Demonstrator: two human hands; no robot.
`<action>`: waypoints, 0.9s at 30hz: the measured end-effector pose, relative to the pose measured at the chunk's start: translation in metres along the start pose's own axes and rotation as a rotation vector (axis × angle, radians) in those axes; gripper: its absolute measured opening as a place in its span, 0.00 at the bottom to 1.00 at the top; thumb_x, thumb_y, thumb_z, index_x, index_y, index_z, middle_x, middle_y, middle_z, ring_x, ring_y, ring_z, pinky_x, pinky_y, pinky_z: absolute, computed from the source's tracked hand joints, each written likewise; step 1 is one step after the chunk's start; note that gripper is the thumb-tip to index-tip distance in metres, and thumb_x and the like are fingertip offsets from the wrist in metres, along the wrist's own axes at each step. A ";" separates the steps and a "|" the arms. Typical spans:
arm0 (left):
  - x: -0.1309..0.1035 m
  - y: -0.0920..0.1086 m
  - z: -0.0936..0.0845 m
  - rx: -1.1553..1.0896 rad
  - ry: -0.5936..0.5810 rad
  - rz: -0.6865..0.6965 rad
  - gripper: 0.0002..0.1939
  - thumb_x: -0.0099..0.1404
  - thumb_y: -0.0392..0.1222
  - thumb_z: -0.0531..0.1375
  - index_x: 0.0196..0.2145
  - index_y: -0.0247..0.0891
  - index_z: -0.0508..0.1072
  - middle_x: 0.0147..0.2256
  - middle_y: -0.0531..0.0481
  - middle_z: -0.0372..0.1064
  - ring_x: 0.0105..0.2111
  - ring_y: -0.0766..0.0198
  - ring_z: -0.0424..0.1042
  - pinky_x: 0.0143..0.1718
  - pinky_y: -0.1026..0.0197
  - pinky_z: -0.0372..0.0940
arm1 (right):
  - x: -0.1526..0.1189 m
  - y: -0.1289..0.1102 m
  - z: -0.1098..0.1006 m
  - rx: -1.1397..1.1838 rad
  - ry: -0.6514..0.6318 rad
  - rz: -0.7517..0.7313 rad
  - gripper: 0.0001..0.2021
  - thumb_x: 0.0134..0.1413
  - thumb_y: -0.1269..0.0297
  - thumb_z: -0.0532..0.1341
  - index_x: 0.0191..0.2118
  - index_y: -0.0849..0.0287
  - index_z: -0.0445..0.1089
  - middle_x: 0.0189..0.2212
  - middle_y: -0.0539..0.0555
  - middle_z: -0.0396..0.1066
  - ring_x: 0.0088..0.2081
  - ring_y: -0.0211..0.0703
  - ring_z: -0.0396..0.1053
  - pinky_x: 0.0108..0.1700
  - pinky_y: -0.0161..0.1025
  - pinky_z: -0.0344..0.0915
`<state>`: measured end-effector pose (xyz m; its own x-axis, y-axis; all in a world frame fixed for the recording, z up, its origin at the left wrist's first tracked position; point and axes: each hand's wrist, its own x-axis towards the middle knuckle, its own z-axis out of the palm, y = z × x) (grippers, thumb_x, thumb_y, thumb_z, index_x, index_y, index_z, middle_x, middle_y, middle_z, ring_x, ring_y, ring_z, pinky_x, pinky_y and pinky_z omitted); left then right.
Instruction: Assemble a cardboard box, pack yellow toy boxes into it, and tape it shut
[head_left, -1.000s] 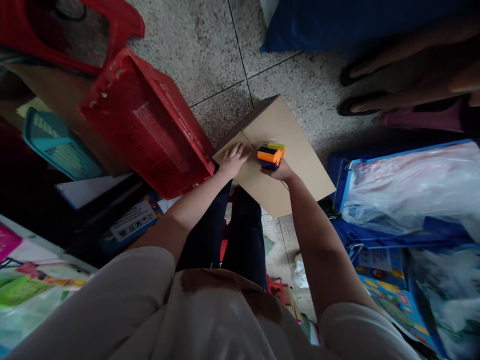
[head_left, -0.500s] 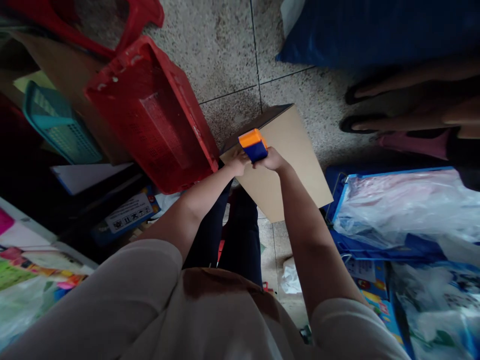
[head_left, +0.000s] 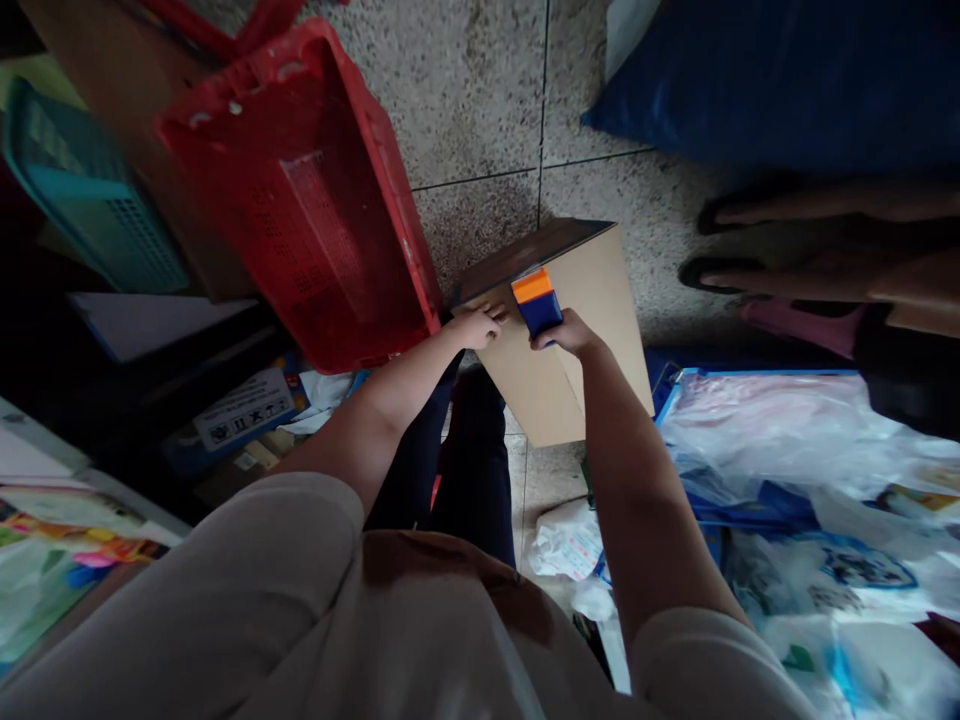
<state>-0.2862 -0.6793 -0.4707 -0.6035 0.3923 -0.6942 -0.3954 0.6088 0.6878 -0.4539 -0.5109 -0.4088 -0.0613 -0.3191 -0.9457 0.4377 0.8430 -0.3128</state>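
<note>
R hand [head_left: 568,332] is wrapped round orange-blue tool [head_left: 537,305], which sits approx. 11 o'clock of that hand, over cardboard box [head_left: 611,300]; can't tell if tool touches box. L hand [head_left: 482,326] lies on box top at its 9 o'clock side, fingers loosely spread, slightly bent. Red crate [head_left: 322,220] is v. near box, approx. 10 o'clock; clear plastic [head_left: 765,412] w/ blue bin [head_left: 772,508] at approx. 4. Another person's feet [head_left: 727,277] at approx. 2.
</note>
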 end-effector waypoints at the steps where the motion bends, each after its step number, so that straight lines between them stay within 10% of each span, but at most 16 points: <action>1: -0.001 0.002 0.000 -0.009 0.004 0.001 0.19 0.65 0.25 0.56 0.40 0.43 0.83 0.72 0.56 0.63 0.77 0.61 0.50 0.79 0.49 0.42 | 0.000 0.001 0.000 0.007 0.010 -0.005 0.11 0.20 0.72 0.74 0.22 0.63 0.79 0.25 0.57 0.79 0.30 0.49 0.75 0.38 0.46 0.76; 8: -0.008 0.002 -0.022 -0.367 0.108 -0.061 0.15 0.63 0.24 0.58 0.31 0.39 0.80 0.59 0.48 0.79 0.69 0.59 0.67 0.76 0.52 0.53 | 0.009 0.001 -0.006 0.002 0.022 0.021 0.12 0.21 0.73 0.74 0.22 0.64 0.77 0.25 0.58 0.78 0.30 0.50 0.75 0.40 0.49 0.78; 14: 0.014 -0.006 -0.090 -0.821 0.537 -0.328 0.23 0.79 0.34 0.45 0.61 0.42 0.73 0.61 0.40 0.75 0.54 0.59 0.79 0.53 0.54 0.73 | 0.014 0.002 -0.008 -0.018 0.016 0.048 0.12 0.20 0.74 0.73 0.22 0.63 0.76 0.26 0.60 0.79 0.31 0.52 0.76 0.41 0.51 0.79; 22: 0.055 0.003 -0.144 -0.613 0.272 -0.286 0.12 0.71 0.46 0.68 0.44 0.36 0.86 0.41 0.43 0.81 0.46 0.48 0.78 0.54 0.49 0.68 | 0.006 -0.001 -0.007 -0.007 0.016 0.071 0.12 0.19 0.74 0.73 0.21 0.62 0.76 0.25 0.57 0.78 0.30 0.50 0.75 0.41 0.49 0.79; 27: 0.069 -0.003 -0.145 -0.503 0.349 -0.244 0.10 0.68 0.43 0.69 0.43 0.36 0.87 0.42 0.42 0.81 0.48 0.48 0.77 0.57 0.49 0.65 | 0.003 -0.006 -0.004 0.027 0.023 0.095 0.12 0.18 0.75 0.73 0.20 0.63 0.76 0.25 0.58 0.79 0.29 0.49 0.75 0.38 0.46 0.77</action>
<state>-0.4274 -0.7542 -0.4904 -0.6114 -0.0149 -0.7912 -0.7735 0.2226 0.5935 -0.4605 -0.5153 -0.4104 -0.0388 -0.2276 -0.9730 0.4661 0.8572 -0.2191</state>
